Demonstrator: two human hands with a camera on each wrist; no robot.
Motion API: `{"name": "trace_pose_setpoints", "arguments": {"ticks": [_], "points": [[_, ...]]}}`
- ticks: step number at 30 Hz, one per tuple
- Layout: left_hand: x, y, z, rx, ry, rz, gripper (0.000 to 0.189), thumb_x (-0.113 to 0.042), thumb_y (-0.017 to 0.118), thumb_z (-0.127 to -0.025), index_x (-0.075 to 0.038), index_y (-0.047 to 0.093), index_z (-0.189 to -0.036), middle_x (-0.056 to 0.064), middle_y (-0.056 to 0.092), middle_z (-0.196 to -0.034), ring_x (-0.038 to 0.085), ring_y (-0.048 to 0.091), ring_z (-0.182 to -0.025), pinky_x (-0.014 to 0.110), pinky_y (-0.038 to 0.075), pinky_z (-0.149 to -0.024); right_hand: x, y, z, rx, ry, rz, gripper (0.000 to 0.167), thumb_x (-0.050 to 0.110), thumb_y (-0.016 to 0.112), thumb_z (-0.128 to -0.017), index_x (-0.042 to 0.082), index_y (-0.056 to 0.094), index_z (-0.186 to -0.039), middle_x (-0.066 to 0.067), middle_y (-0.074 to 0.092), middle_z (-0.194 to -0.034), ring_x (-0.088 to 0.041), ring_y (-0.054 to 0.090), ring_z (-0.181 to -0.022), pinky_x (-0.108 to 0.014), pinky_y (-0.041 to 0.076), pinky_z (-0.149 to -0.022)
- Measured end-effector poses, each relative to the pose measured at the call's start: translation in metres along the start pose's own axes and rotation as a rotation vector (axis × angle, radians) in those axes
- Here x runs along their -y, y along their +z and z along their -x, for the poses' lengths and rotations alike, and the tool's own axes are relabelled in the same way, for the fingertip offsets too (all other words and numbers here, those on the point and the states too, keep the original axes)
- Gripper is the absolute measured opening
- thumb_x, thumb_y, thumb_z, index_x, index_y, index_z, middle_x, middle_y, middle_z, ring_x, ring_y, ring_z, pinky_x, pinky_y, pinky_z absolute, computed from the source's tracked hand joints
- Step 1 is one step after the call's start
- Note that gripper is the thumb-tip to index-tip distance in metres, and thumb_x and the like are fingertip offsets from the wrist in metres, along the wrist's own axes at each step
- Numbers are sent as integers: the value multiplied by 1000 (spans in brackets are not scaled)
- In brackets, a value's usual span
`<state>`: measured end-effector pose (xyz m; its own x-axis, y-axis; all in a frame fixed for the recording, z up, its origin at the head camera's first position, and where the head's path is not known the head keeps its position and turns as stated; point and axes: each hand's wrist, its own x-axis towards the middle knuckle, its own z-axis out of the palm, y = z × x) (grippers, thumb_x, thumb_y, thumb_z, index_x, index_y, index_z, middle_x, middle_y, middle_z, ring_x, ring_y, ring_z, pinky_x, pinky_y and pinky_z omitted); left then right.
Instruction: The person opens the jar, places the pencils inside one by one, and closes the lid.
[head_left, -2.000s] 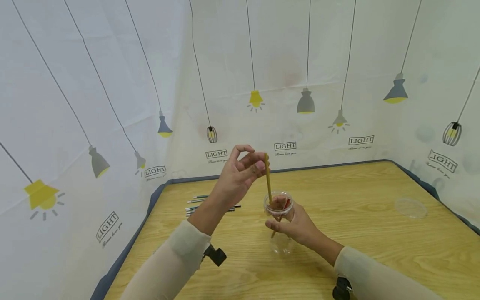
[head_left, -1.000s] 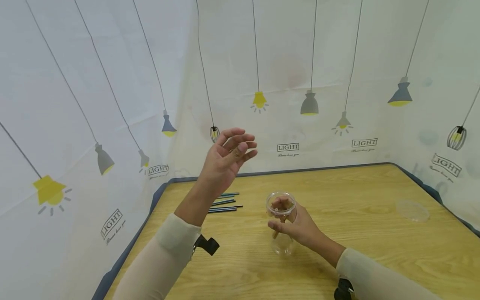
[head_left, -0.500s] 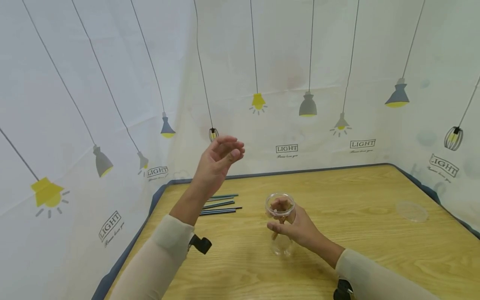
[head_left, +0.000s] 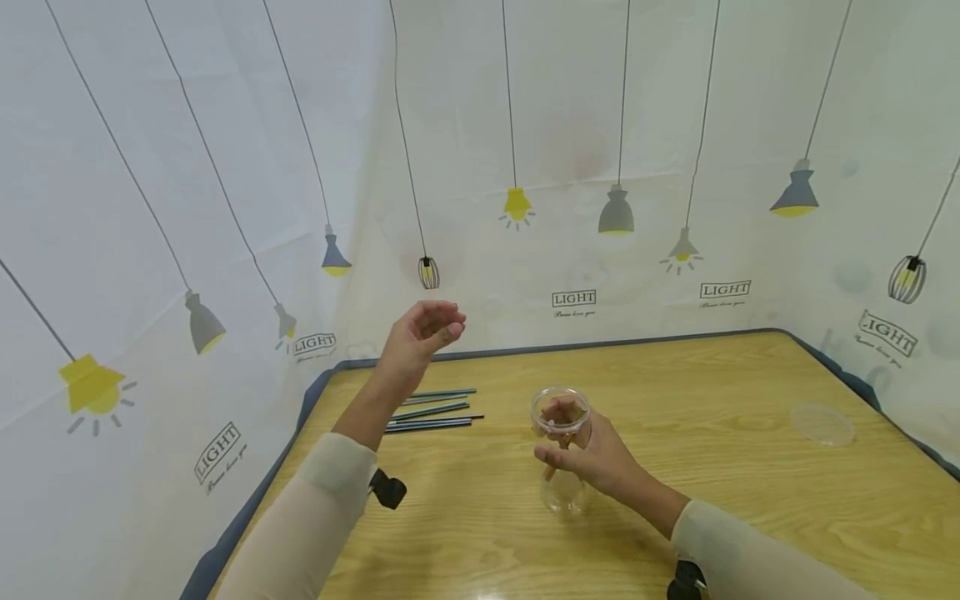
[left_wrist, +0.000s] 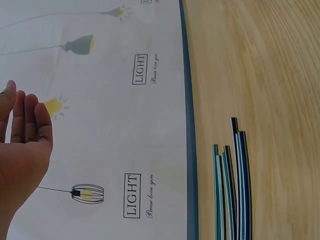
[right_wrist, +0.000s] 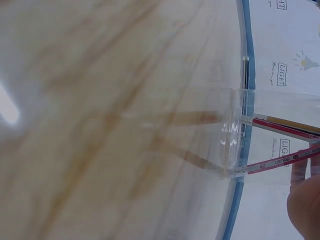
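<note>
My left hand (head_left: 411, 348) is raised over the left side of the table with its fingers loosely bent and nothing in them. Behind and below its wrist lie several dark blue and green pencils (head_left: 442, 423), side by side on the wood. My right hand (head_left: 603, 454) grips a clear plastic jar (head_left: 564, 498), upright with its mouth uncovered. In the right wrist view, red pencils (right_wrist: 275, 162) and a yellow pencil (right_wrist: 290, 124) lean inside the jar. Fingers and thumb wrap the jar's upper part and partly hide what is in it.
A clear round lid (head_left: 823, 425) lies flat on the right of the wooden table (head_left: 675, 375). A white cloth backdrop (head_left: 570, 108) printed with lamps surrounds the table's far and side edges.
My left hand let go of the yellow pencil at the jar's mouth, then moved left and down toward the pencils on the table. The right hand and jar have stayed in place.
</note>
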<state>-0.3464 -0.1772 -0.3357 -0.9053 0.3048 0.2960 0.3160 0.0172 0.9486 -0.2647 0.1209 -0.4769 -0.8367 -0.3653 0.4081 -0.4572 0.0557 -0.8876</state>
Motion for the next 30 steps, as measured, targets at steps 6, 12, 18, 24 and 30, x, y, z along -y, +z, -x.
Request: {"name": "trace_pose_setpoints", "arguments": {"ticks": [6, 12, 18, 24, 30], "points": [[25, -16, 0, -20, -77, -232, 35, -18, 73, -109, -10, 64, -141, 10, 71, -138, 16, 69, -123, 33, 59, -108, -2, 0, 2, -13, 9, 10, 47, 10, 84, -99, 5, 58, -137, -29, 64, -126, -11, 69, -103, -26, 59, -91], [50, -29, 0, 11, -134, -461, 29, -19, 75, -108, -12, 67, -135, 9, 74, -131, 25, 71, -119, 41, 61, -103, -2, 0, 2, -4, 1, 14, 46, 9, 83, -99, 5, 58, -137, -31, 63, -126, -14, 71, -102, -26, 59, -90], [78, -37, 4, 110, -154, -805, 23, -22, 76, -108, -14, 70, -129, 6, 75, -124, 26, 73, -119, 48, 61, -104, -2, 0, 2, 2, 0, 3, 47, 8, 84, -99, 3, 57, -138, -27, 63, -125, -14, 70, -102, -26, 61, -90], [101, -38, 2, 253, -123, -1031, 14, -7, 77, -104, -7, 74, -117, 7, 76, -111, 23, 72, -106, 46, 62, -98, -1, -1, 2, -5, 1, 16, 47, 8, 84, -99, 4, 57, -138, -11, 65, -121, -15, 70, -101, -27, 60, -88], [116, -42, 0, 315, -123, -1168, 11, 1, 77, -100, -10, 74, -104, 0, 73, -96, 16, 66, -91, 40, 61, -89, -1, -2, 1, -10, 7, 46, 47, 11, 85, -98, 5, 59, -137, -9, 66, -120, -15, 67, -100, -27, 58, -87]]}}
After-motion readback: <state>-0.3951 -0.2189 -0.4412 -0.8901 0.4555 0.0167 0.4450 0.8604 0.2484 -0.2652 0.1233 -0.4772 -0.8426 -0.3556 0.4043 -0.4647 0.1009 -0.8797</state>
